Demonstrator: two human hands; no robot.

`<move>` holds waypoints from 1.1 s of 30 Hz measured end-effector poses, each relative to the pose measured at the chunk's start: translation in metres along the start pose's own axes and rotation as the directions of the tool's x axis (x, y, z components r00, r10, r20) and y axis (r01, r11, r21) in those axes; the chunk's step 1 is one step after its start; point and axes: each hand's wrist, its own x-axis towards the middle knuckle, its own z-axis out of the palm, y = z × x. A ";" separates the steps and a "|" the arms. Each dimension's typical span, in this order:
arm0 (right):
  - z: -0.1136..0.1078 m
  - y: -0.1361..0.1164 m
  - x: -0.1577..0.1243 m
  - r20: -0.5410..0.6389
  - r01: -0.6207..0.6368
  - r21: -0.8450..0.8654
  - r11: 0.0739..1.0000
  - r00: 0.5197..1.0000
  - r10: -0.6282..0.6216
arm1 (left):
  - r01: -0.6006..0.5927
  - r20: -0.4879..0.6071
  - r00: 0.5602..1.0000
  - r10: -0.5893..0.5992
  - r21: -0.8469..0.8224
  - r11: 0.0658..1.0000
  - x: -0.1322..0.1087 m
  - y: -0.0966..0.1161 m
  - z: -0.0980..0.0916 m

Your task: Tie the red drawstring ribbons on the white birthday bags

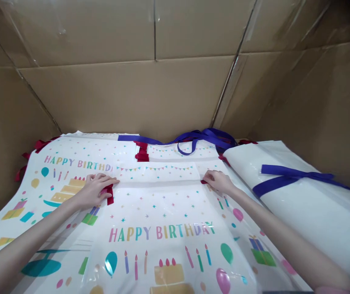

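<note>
A glossy white Happy Birthday gift bag lies flat in front of me, printed with stars, candles, balloons and a cake. It has a crease across its upper part. My left hand grips its upper left edge with bent fingers, and a short red ribbon hangs under them. On the opposite edge my right hand is closed in a pinch, with a bit of dark red ribbon at the fingertips. Part of what that hand holds is hidden by its fingers.
More printed bags lie flat beneath and to the left, red ribbons at their edges. A loose purple ribbon runs along the back. On the right lies a folded white bundle with purple ribbon. Cardboard walls enclose everything.
</note>
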 end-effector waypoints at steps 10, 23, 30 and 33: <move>0.005 0.023 0.021 0.085 0.080 0.178 0.981 0.992 -0.096 | -0.023 0.067 0.998 0.015 0.118 0.993 -0.001 0.001 0.001; -0.049 0.038 0.025 0.132 -0.132 -0.071 0.989 0.981 0.141 | -0.025 0.133 0.991 0.007 0.141 0.990 0.003 0.005 -0.003; -0.167 0.045 0.019 0.080 -0.338 0.160 0.928 0.941 0.329 | -0.027 0.149 0.989 0.005 0.147 0.989 0.005 0.003 -0.001; -0.200 0.047 0.022 -0.006 -0.339 0.333 0.880 0.932 0.362 | -0.020 0.142 0.990 -0.001 0.149 0.989 0.005 0.002 0.001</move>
